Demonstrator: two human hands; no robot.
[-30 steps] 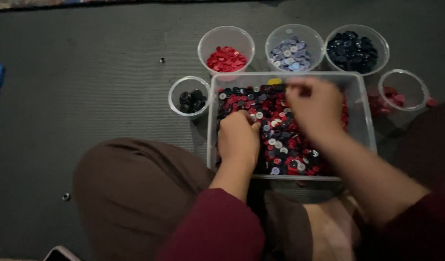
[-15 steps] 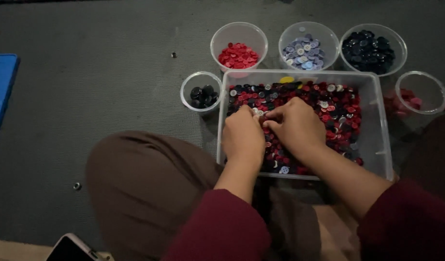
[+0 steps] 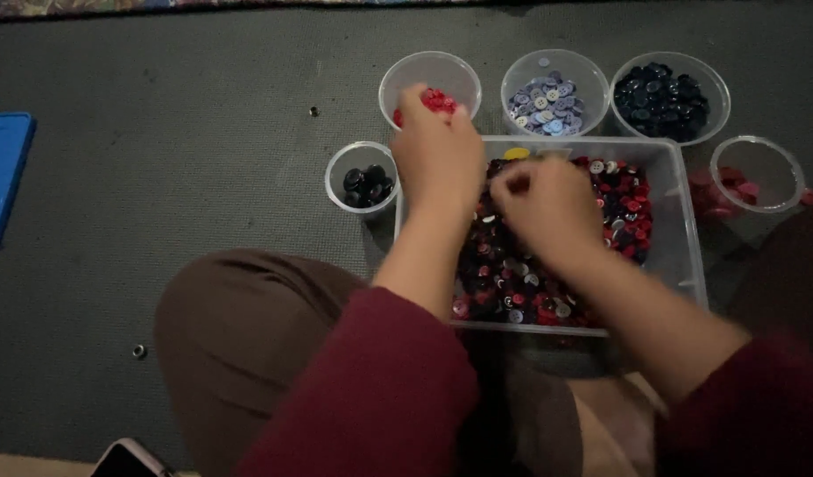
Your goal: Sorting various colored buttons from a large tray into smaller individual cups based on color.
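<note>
The left hand (image 3: 437, 155) pinches small, hard, slippery-looking red buttons (image 3: 437, 99) over their cup (image 3: 404, 72), best gripped by the rims, while the right hand (image 3: 548, 208) pinches closed in the tray (image 3: 680, 238), contents unclear.

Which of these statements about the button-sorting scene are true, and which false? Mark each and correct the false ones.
1. The left hand reaches over the cup of red buttons. True.
2. The right hand is over the clear bin of mixed buttons. True.
3. The cup of dark buttons is empty. False: it is nearly full.
4. The bin holds only white buttons. False: mostly red and dark ones.
5. A blue item lies at the left edge. True.
</note>
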